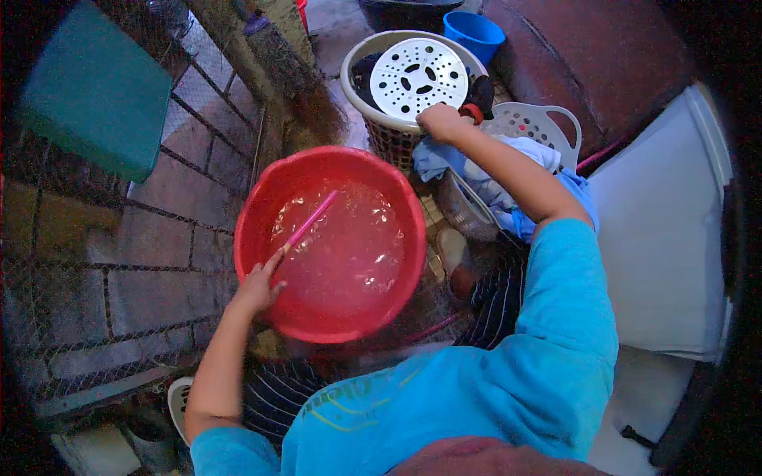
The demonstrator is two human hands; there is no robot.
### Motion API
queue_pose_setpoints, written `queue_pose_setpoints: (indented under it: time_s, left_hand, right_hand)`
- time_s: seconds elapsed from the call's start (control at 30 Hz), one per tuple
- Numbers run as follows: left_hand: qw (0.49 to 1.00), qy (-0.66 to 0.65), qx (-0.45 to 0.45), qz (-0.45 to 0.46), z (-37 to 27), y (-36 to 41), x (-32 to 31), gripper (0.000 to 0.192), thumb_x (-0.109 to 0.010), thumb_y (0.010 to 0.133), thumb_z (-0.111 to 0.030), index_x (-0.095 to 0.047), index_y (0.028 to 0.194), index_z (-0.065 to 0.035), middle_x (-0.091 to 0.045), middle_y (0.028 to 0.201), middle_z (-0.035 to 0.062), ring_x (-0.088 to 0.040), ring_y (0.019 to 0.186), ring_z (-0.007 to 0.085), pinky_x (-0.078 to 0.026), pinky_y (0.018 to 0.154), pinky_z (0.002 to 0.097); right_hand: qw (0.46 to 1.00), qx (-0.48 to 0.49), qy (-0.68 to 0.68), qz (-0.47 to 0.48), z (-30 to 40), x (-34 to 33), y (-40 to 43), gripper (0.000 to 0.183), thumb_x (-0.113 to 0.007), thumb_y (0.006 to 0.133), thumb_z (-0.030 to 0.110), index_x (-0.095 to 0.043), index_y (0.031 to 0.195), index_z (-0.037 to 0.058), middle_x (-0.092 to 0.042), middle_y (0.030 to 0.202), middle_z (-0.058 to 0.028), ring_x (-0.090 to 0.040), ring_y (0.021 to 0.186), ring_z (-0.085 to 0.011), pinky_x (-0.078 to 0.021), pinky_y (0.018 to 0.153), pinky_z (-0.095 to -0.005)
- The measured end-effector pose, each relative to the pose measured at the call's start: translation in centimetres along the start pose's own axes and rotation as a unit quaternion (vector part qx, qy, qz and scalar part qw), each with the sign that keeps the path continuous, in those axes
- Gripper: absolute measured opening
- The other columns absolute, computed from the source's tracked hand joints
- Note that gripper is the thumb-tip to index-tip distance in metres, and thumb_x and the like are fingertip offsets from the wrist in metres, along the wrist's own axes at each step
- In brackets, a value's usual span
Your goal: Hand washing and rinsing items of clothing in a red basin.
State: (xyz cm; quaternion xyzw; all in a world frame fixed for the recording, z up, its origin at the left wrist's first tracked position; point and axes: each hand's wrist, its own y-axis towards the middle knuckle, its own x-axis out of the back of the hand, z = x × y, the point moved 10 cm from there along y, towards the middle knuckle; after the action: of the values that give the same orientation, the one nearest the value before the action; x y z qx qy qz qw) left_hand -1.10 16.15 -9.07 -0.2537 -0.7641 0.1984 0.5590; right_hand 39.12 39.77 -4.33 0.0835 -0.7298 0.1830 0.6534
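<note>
A wide red plastic basin (330, 333) holds water with suds or glints on its surface. Over its left rim reaches my left hand (260, 287), gripping a thin stick (312, 220) with a pink covering on most of its length; the far end points over the water. My right hand (443, 123) is curled at the near edge of a white perforated plastic disc (396, 89), which sits tilted atop a round lattice laundry basket (381, 134). The thumb is hidden from view. Just below that hand hangs light blue cloth (437, 157).
A grey perforated basket (470, 208) full of clothes stands under my right arm. Behind are a blue bucket (474, 33) and a dark tub (411, 12). A large white appliance or container (655, 238) rises at right; wire mesh fencing (161, 297) lines the left.
</note>
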Motion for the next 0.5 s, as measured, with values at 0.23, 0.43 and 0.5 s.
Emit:
queue_pose_setpoints:
  time_s: [0.23, 0.43, 0.5]
  left_hand:
    - [0.998, 0.065, 0.0, -0.02, 1.3, 0.3, 0.6, 0.079, -0.062, 0.081, -0.024, -0.011, 0.139, -0.0378, -0.042, 0.124, 0.0255, -0.045, 0.113, 0.0418, -0.038, 0.096, 0.0471]
    - [0.989, 0.133, 0.022, -0.055, 1.8, -0.6, 3.6, 0.057, -0.055, 0.081, -0.029, -0.034, 0.134, -0.0306, -0.046, 0.126, 0.0159, -0.049, 0.111, 0.0348, -0.042, 0.092, 0.0419]
    - [0.988, 0.141, -0.026, -0.064, -1.5, -2.8, 6.4, 0.031, -0.053, 0.082, -0.033, -0.061, 0.105, -0.0133, -0.063, 0.099, 0.0122, -0.06, 0.093, 0.0296, -0.048, 0.077, 0.0417]
  right_hand:
    - [0.997, 0.0, 0.008, 0.077, 2.7, -0.9, -0.5, 0.044, -0.069, 0.068, 0.02, -0.056, 0.106, 0.0027, -0.051, 0.117, -0.0232, -0.057, 0.095, -0.0393, -0.0473, 0.083, -0.0438]
    - [0.971, 0.229, 0.072, 0.004, 18.0, 3.5, -3.8, 0.069, -0.071, 0.067, 0.016, -0.041, 0.128, 0.0051, -0.028, 0.138, -0.022, -0.037, 0.122, -0.0376, -0.0348, 0.099, -0.0418]
    - [0.919, 0.35, 0.157, 0.096, 22.6, 3.9, -6.8, 0.066, -0.07, 0.07, 0.016, -0.042, 0.129, 0.0086, -0.03, 0.138, -0.019, -0.037, 0.123, -0.034, -0.0348, 0.099, -0.0394]
